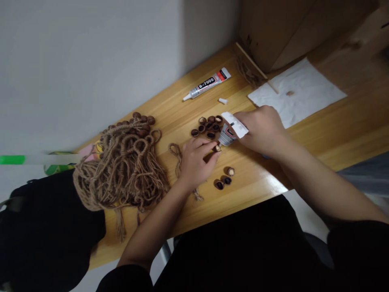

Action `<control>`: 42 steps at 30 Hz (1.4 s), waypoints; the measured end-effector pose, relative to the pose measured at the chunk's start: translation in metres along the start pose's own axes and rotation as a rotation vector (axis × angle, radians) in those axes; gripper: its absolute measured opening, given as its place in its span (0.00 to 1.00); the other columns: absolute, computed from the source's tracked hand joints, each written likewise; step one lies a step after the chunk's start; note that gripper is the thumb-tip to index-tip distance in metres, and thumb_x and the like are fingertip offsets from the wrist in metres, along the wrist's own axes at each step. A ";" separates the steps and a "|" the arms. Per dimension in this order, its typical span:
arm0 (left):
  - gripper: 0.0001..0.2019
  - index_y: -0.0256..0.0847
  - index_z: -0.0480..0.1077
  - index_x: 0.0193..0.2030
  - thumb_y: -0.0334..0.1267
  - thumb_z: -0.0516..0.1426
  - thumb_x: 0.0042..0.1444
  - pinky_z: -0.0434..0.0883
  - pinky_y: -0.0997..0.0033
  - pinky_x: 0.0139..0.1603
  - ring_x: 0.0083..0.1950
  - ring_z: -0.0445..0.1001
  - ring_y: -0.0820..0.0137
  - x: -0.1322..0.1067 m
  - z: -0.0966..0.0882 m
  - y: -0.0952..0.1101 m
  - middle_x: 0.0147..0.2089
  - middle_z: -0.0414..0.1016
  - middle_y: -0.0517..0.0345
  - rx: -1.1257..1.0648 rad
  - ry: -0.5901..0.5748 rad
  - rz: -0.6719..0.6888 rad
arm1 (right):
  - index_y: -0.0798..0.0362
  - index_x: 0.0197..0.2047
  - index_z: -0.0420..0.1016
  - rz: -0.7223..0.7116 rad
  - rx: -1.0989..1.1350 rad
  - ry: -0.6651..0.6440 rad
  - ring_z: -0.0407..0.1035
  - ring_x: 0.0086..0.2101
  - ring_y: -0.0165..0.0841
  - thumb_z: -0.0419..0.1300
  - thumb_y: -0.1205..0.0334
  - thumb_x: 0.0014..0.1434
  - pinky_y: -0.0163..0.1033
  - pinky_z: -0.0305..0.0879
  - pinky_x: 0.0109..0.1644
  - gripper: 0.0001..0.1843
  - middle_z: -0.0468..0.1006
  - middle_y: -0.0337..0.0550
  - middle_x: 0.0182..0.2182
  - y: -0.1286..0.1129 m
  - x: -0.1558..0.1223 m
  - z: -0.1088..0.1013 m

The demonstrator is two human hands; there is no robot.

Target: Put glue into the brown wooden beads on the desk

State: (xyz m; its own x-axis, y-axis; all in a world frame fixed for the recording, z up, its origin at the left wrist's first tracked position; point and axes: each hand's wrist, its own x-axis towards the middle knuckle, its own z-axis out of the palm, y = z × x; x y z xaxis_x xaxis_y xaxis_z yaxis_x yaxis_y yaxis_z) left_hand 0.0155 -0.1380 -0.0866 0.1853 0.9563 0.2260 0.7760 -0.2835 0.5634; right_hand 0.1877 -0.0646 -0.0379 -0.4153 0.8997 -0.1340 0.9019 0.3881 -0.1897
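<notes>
My left hand pinches a half nutshell between its fingertips, low over the wooden table. My right hand is closed around a glue tube, tilted nozzle-down. Its tip meets or nearly meets the nutshell; whether glue is coming out is too small to tell. Several dark half shells lie clustered just beyond my left fingers. Closer to me rest three more half shells. A piece of twisted twine passes partly beneath my left hand.
A second glue tube, marked B-7000, and a white cap lie farther back. White paper and a thin stick are at the right, beside a cardboard box. Piled twine cords with brown nuts occupy the left.
</notes>
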 end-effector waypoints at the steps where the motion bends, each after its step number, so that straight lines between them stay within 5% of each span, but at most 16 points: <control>1: 0.07 0.42 0.76 0.40 0.36 0.60 0.54 0.67 0.61 0.46 0.42 0.74 0.65 0.000 0.000 0.000 0.38 0.77 0.56 0.000 0.005 0.006 | 0.55 0.34 0.76 -0.004 0.000 0.000 0.66 0.28 0.36 0.51 0.63 0.48 0.37 0.45 0.30 0.14 0.76 0.48 0.27 0.000 0.000 0.000; 42: 0.06 0.42 0.76 0.38 0.37 0.60 0.53 0.68 0.61 0.46 0.41 0.74 0.65 0.001 0.000 -0.001 0.37 0.77 0.56 -0.005 0.015 0.013 | 0.55 0.36 0.75 -0.024 0.023 -0.004 0.69 0.31 0.39 0.51 0.62 0.50 0.38 0.49 0.32 0.13 0.76 0.49 0.29 -0.003 -0.001 0.003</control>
State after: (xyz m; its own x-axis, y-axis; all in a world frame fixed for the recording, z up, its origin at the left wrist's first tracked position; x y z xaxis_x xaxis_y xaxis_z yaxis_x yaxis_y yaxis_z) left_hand 0.0147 -0.1371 -0.0876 0.1862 0.9514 0.2454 0.7707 -0.2964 0.5641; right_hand 0.1854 -0.0673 -0.0403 -0.4377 0.8892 -0.1333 0.8886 0.4051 -0.2151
